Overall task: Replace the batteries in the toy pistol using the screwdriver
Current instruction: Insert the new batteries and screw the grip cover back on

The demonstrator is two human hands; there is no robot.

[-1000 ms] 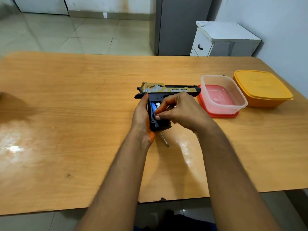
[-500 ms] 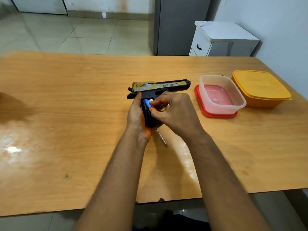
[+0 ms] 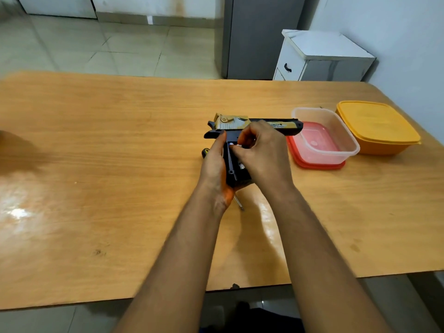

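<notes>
Nearest me, the bare tip of the screwdriver (image 3: 239, 205) stuck out from under my left wrist at about 5 o'clock, and its black handle end showed at 10 o'clock of my left hand (image 3: 214, 164), lying on the bench (image 3: 96, 188). My left hand cupped the black grip of the toy pistol (image 3: 254, 124) from the left side, thumb up along the frame, much as it had a second before. My right hand (image 3: 262, 152) lay over the open battery bay in the grip, its fingers (image 3: 236, 150) curled and pinching narrowly on a blue battery (image 3: 231, 144), only whose end showed between the fingertips. A second earlier most of that blue cell was visible lying along the bay; half a second ago its end had lifted toward me; in this moment my fingers covered nearly all of it. Whether it sat seated or raised I could not tell.

The pistol lay flat, gold slide at 12 o'clock of my hands, muzzle pointing to 3 o'clock. Just past the muzzle stood a clear tub (image 3: 324, 135) on a red lid (image 3: 312, 164), and beyond it at 2 o'clock an orange box (image 3: 377, 126).
</notes>
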